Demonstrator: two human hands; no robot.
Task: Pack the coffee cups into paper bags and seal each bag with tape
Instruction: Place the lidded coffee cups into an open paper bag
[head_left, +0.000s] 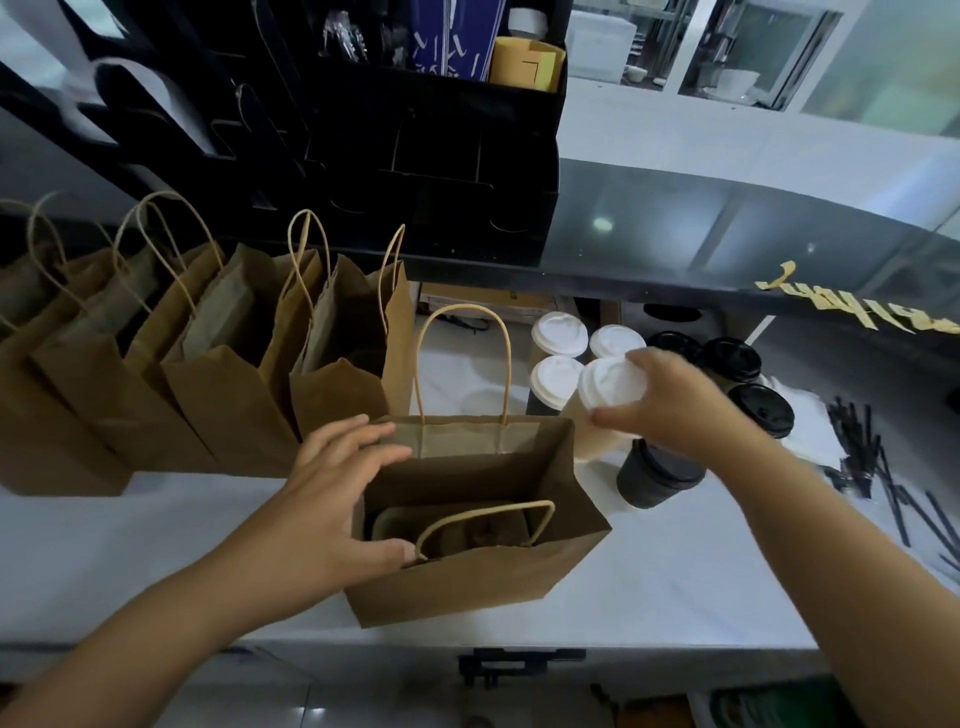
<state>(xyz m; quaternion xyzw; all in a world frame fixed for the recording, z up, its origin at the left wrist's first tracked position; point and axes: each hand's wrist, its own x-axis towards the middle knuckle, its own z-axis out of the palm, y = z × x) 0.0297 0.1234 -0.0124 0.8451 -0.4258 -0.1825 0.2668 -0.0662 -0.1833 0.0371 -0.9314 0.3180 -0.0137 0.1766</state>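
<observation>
An open brown paper bag (467, 577) stands on the white counter in front of me, with a cardboard cup tray inside it. My left hand (337, 488) holds the bag's left rim, thumb inside and fingers spread over the edge. My right hand (670, 410) grips a white-lidded paper cup (610, 395) by its lid, just right of the bag's far corner and tilted. Three more white-lidded cups (558, 332) stand behind it. Several black-lidded cups (732, 358) stand to the right, one black cup (654, 478) nearest the bag.
Several other brown paper bags (218, 374) stand in a row at the left. A black cardboard organiser (415, 156) rises behind them. Yellow tape strips (852, 312) hang on the dark shelf edge at the right. Black straws (883, 467) lie on the counter's right side.
</observation>
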